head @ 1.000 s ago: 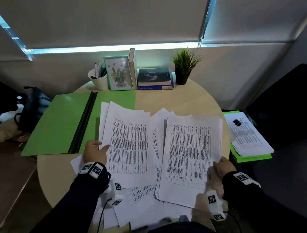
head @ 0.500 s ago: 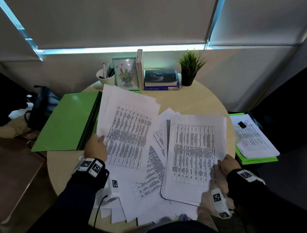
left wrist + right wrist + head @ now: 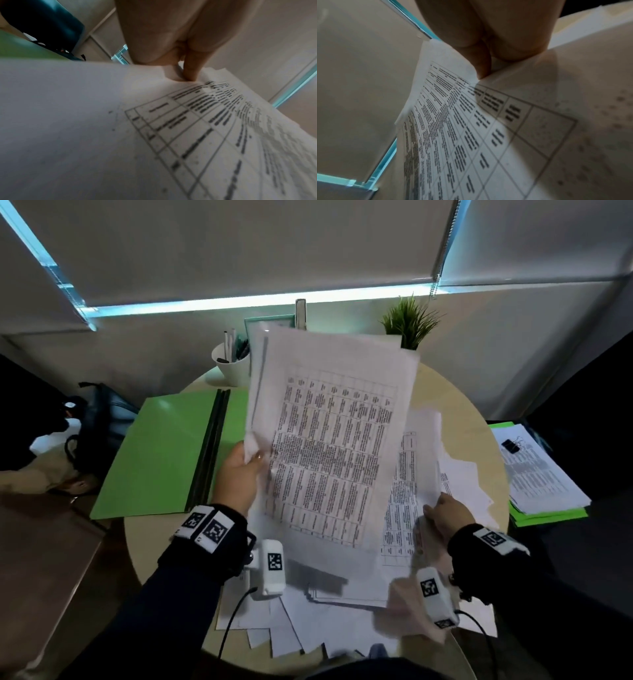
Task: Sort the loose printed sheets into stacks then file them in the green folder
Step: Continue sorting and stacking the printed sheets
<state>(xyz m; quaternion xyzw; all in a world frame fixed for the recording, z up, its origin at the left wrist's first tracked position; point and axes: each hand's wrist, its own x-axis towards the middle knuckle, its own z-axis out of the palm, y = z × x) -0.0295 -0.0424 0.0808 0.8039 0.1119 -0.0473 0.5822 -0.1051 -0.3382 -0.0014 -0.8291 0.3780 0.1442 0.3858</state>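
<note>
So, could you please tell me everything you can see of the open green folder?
The green folder lies open and flat on the left of the round table, its left half reaching past the table's rim. It looks like matte card, with a dark strip along its spine. No sheets lie on its left half; the raised sheaf of printed sheets, pinched by the left hand, hides its right half.

From the head we look forward and down over the round counter (image 3: 455,405) and both hands. Our two wrist cameras sit close under the palms, looking along the fingers across printed sheets (image 3: 188,135). All three views share those sheets.
</note>
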